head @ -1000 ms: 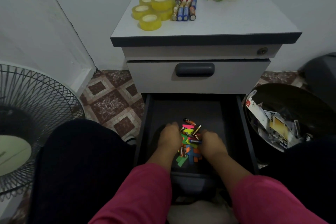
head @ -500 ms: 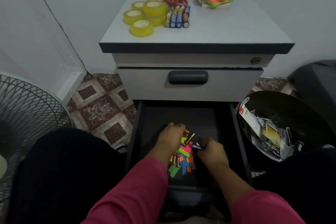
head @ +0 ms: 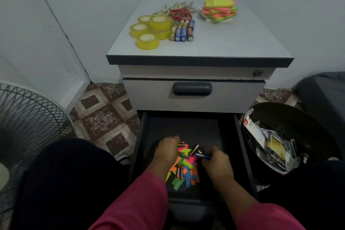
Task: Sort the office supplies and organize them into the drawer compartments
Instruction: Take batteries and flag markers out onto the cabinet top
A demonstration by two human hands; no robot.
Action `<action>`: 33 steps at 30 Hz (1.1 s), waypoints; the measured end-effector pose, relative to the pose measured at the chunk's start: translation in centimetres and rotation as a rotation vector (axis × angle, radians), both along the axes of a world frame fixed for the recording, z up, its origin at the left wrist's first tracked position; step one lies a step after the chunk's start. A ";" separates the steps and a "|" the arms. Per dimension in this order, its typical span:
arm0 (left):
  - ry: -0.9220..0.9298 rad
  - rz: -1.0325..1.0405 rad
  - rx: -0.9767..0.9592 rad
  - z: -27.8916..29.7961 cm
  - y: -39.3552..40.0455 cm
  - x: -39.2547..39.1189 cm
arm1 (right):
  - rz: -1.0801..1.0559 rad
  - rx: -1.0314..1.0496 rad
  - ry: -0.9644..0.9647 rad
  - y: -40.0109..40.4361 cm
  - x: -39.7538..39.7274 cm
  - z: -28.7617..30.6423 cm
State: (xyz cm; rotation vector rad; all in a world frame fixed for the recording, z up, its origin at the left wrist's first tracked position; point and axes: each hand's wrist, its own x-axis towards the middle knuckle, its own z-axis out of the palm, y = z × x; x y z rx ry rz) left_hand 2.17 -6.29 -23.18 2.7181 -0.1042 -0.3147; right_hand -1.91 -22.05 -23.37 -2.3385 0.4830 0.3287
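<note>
Tape rolls (head: 149,30), batteries (head: 182,31) and sticky notes (head: 219,10) sit grouped on the cabinet top (head: 242,43); the right hand (head: 217,162) pinches 1 blue battery (head: 202,155); the left hand (head: 166,152) rests curled on the mixed pile (head: 184,170) in the open drawer (head: 141,145), so plenty is left.

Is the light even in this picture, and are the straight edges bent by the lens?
Head view: the cabinet top is bright, the open drawer dim, so the batteries and paper strips there look murky; the wide lens bows the wall edge.

Yellow tape rolls (head: 149,30), red-handled scissors (head: 180,14), neon sticky notes (head: 218,9), brown-and-cream patterned floor tiles (head: 104,115), pink sleeves (head: 134,203)
</note>
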 end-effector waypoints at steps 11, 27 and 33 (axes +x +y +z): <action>-0.307 0.332 -0.607 6.7 -1.0 -0.6 | -0.171 0.372 -0.430 1.4 1.5 8.0; -0.986 0.045 -0.379 22.4 -2.9 5.8 | -0.115 0.068 -0.785 -0.1 9.6 25.2; -0.994 0.010 -0.160 21.6 -3.7 8.1 | -0.061 -0.028 -0.771 0.4 14.1 25.0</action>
